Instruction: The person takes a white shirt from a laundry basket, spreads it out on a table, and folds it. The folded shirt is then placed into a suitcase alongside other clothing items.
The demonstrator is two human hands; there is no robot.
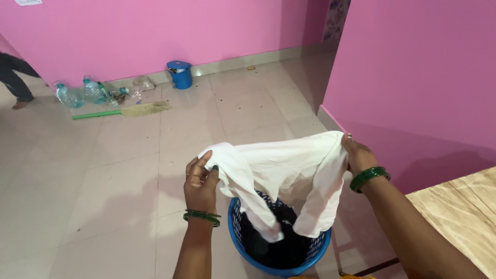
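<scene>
A white cloth garment hangs spread between my two hands above a blue plastic laundry basket. My left hand pinches the cloth's left corner, with green bangles on the wrist. My right hand grips the cloth's right edge, also with green bangles. Two ends of the cloth dangle down into the basket, which holds dark clothes.
A pale wooden surface lies at the right. A pink wall corner juts in on the right. At the far wall stand a blue bin, plastic bottles and a green-handled broom. Another person's leg shows at far left.
</scene>
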